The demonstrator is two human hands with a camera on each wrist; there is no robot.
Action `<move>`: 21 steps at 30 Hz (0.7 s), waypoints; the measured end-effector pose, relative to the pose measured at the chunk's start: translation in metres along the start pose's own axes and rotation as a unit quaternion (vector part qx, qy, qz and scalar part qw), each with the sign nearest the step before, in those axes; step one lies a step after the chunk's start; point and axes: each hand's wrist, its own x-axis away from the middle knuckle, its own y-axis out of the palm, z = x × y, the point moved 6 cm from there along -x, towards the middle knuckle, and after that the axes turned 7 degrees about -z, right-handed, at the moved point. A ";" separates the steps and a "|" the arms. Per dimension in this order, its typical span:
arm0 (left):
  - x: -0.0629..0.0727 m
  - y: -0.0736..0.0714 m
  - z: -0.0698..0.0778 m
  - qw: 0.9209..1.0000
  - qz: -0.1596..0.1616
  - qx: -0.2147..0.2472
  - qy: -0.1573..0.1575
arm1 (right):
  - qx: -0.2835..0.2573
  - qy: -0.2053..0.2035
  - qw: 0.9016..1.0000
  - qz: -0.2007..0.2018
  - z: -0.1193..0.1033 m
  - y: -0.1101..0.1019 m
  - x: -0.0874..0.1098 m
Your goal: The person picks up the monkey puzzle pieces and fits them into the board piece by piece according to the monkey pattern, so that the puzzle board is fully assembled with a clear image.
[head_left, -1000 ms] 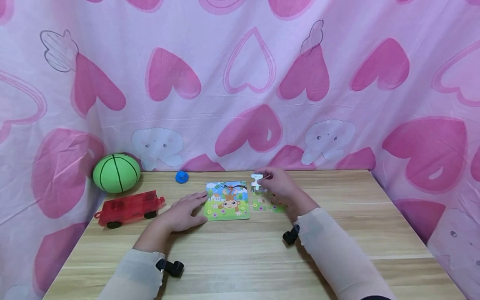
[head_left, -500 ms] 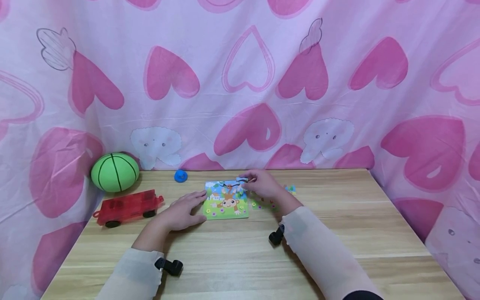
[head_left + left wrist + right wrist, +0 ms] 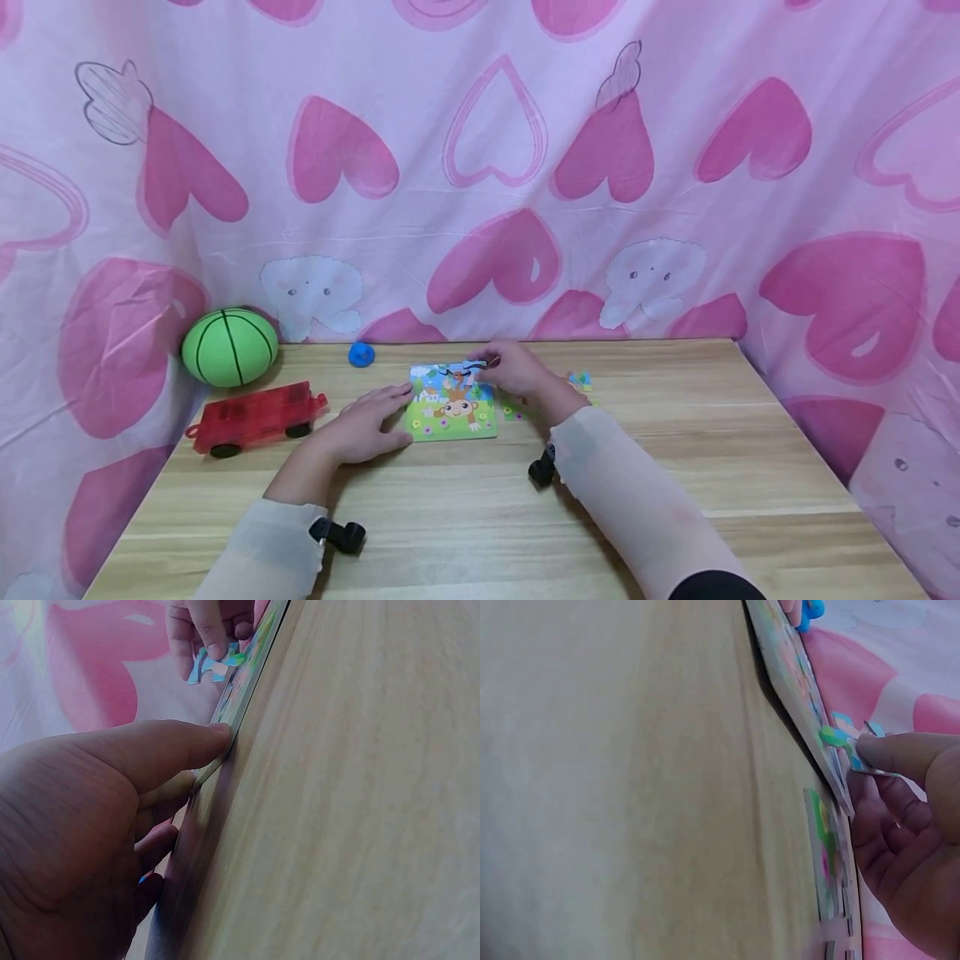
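Note:
A square jigsaw puzzle (image 3: pixel 450 421) with a monkey picture lies at the middle of the table. My left hand (image 3: pixel 370 427) rests at its left side, fingers fairly straight and the thumb tip (image 3: pixel 217 735) against the edge. Over the upper right corner of the picture, my right hand (image 3: pixel 516 372) pinches a jigsaw piece (image 3: pixel 857 760) between thumb and fingers. This piece is light blue with a bit of green, and it is held tilted above the board in both wrist views. Loose jigsaw pieces (image 3: pixel 513 412) lie right of the puzzle, partly hidden by the right hand.
Farther right is another loose blue piece (image 3: pixel 581 382). On the left stand a green ball (image 3: pixel 229 347) with black lines and a red see-through toy car (image 3: pixel 255 418). A small blue round object (image 3: pixel 362 354) sits near the back edge, before a pink heart-patterned curtain (image 3: pixel 345 150).
My right hand has moved left from the loose pieces to the puzzle's upper right corner, bringing the jigsaw piece with it. The left hand has stayed at the puzzle's left side.

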 end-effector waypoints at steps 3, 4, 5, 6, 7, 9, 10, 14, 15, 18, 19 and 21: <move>0.000 0.000 0.000 1.000 -0.001 0.001 0.002 | 0.016 0.017 1.000 0.003 0.000 0.002 -0.001; 0.000 0.000 0.001 1.000 0.000 0.001 0.004 | 0.021 0.022 1.000 0.004 0.000 0.002 -0.001; 0.000 0.000 0.000 1.000 -0.001 0.003 0.001 | 0.025 0.025 0.999 0.004 0.000 0.003 -0.002; 0.000 0.000 0.000 1.000 -0.001 0.003 0.000 | 0.030 0.026 0.999 0.004 0.000 0.003 -0.002; 0.000 0.000 0.000 1.000 -0.001 0.002 -0.001 | 0.034 0.027 0.999 0.003 -0.001 0.003 -0.002; 0.000 -0.001 0.001 1.000 0.000 0.001 -0.002 | 0.041 0.025 0.999 0.001 -0.001 0.003 -0.003; 0.000 -0.001 0.001 1.000 0.000 0.000 -0.003 | 0.045 0.024 0.999 0.000 -0.001 0.003 -0.004; -0.001 -0.001 0.001 1.000 0.000 0.003 -0.005 | 0.058 0.020 0.998 -0.007 -0.001 0.003 -0.006; -0.001 -0.001 0.001 1.000 -0.001 0.003 -0.006 | 0.063 0.019 0.998 -0.010 -0.001 0.003 -0.007; 0.000 0.000 0.002 1.000 -0.002 0.001 -0.004 | 0.077 0.020 0.997 -0.018 -0.002 0.004 -0.008; 0.000 0.000 0.001 1.000 -0.002 0.001 -0.004 | 0.082 0.020 0.996 -0.020 -0.002 0.005 -0.008; 0.000 0.000 0.001 1.000 -0.002 -0.002 0.000 | 0.089 0.021 0.996 -0.024 -0.001 0.005 -0.009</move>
